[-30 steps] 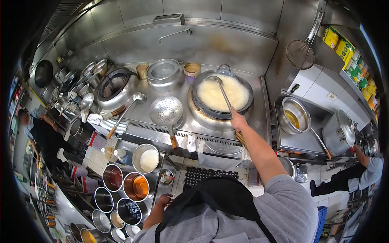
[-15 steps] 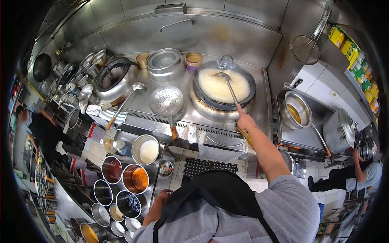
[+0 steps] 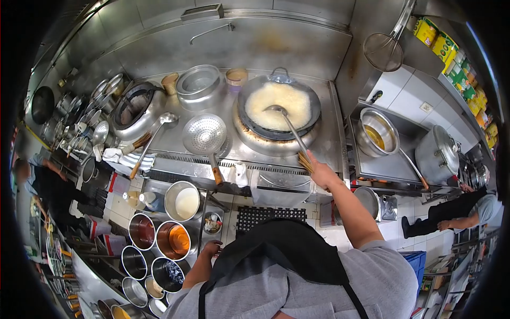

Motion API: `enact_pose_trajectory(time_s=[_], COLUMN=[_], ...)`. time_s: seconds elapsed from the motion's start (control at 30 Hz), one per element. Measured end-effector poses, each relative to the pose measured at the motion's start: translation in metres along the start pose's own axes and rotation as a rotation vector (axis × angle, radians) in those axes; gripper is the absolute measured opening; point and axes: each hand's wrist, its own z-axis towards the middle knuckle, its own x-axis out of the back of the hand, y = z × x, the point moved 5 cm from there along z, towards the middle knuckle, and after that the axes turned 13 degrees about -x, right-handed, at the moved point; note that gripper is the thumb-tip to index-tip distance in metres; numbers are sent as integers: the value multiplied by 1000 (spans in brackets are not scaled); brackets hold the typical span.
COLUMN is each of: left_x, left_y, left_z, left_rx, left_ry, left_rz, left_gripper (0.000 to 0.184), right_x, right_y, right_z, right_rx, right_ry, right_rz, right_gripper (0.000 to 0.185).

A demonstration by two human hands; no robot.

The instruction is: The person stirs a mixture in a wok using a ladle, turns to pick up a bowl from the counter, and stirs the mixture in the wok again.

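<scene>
My right hand [image 3: 320, 173] is closed around the handle of a long metal ladle [image 3: 292, 129]. The ladle's bowl rests in pale, foamy liquid [image 3: 284, 97] inside a large dark wok [image 3: 314, 101] on the range. Beside that hand, thin bamboo-like sticks [image 3: 305, 161] show at the range's front edge. My left hand [image 3: 212, 248] hangs low by my apron with its fingers loosely apart, and nothing shows in it. Nearest to it are a pot of orange liquid [image 3: 179, 240] and a small container of scraps [image 3: 213, 223].
A perforated strainer [image 3: 205, 135] and a second ladle [image 3: 151, 143] lie left of the wok. To the right stand a steel bowl of yellow liquid [image 3: 377, 133] and a lidded pot [image 3: 438, 154]. One person [image 3: 45, 175] is at far left, another [image 3: 462, 212] at far right.
The ladle's bowl has come nearer to me within the wok, and my right hand has drawn back with it. My left hand's fingers have loosened slightly. The view has shifted to the right.
</scene>
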Motion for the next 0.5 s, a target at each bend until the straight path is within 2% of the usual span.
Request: enact_pose_trajectory(time_s=[0.17,0.3,0.5], left_x=[-3,-4,-4], left_y=[15,36,52], left_z=[31,46,46], left_rx=[-51,-89,-139], left_ry=[-76,-117,-86], left_rz=[98,131,181], left_gripper=[46,45,42], right_x=[5,7,38], right_y=[15,44,93], right_z=[-25,-35,-45], right_rx=[-3,70,-45], right_ry=[-20,66,65], right_rz=[-4,-26,-204], right_gripper=[85,83,91])
